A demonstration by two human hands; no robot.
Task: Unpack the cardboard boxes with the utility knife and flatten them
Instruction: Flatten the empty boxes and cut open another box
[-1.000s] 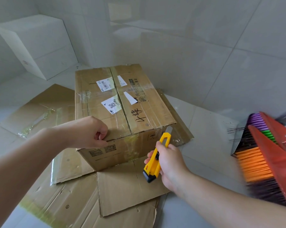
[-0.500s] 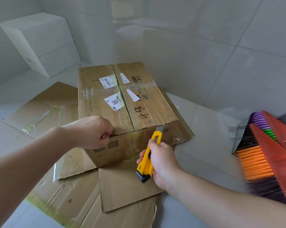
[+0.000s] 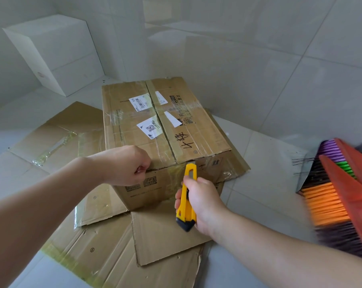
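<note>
Cardboard box (image 3: 159, 129), taped shut, stands on flattened cardboard (image 3: 105, 246) on the floor; left hand (image 3: 125, 165), its grip a curled fist, rests at the box's near top edge; right hand (image 3: 203, 201) grips the yellow utility knife (image 3: 187, 199), tip at the box's near seam; a broom (image 3: 340, 198) lies right of the box.

The sealed brown corrugated-cardboard box (image 3: 155, 129) has a matt, creased paper surface, crossed by glossy clear packing tape (image 3: 161, 129) that glints and wrinkles, with smooth white paper labels (image 3: 150, 128) under it. The flattened brown cardboard sheets (image 3: 113, 242) beneath look matt, dented and scuffed, edged with yellowed tape. The yellow utility knife (image 3: 186, 201) is smooth, slightly shiny plastic with a black end cap. The grey floor tiles (image 3: 269, 159) are glossy and reflective. The broom (image 3: 342, 196) has shiny red plastic and coloured bristles.
</note>
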